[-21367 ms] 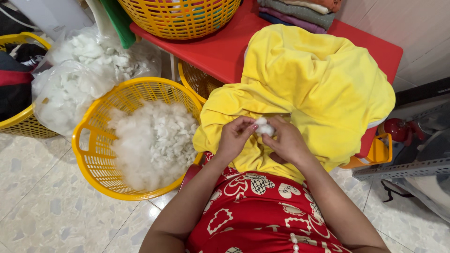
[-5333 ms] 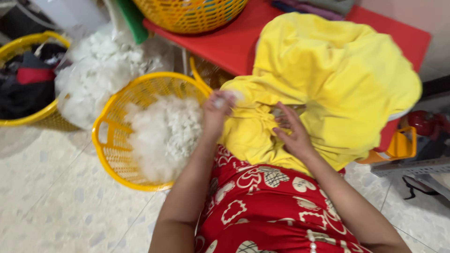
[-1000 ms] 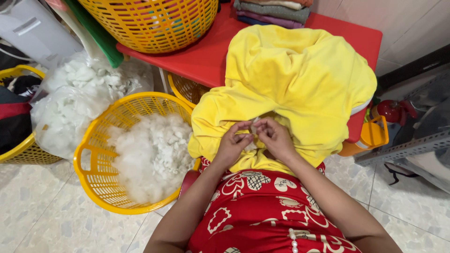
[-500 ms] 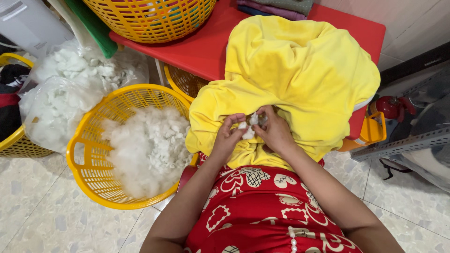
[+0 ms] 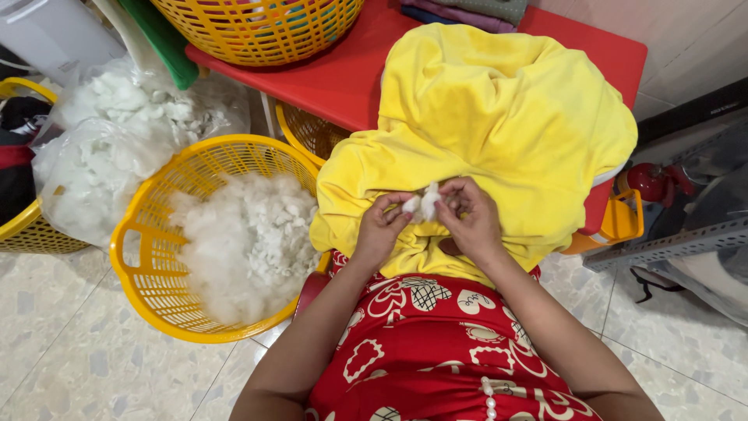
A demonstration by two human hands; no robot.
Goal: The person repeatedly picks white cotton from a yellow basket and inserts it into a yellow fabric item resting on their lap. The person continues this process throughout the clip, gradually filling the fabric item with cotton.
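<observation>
A small tuft of white stuffing (image 5: 425, 203) sat pinched between both hands: the left hand (image 5: 379, 230) and right hand (image 5: 470, 218) had fingers curled closed on it, above the yellow fabric cover (image 5: 483, 132) on the lap. Left of the left hand stood a yellow basket (image 5: 148, 265) of white filling (image 5: 245, 242), a red table (image 5: 351, 70) beyond

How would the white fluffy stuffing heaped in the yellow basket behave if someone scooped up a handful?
The white stuffing looks loose and wispy, so it is probably very light and would squash easily. Its ragged clumps suggest it would pull apart in tufts, like the bit between both hands. It likely clings rather than slips.
</observation>
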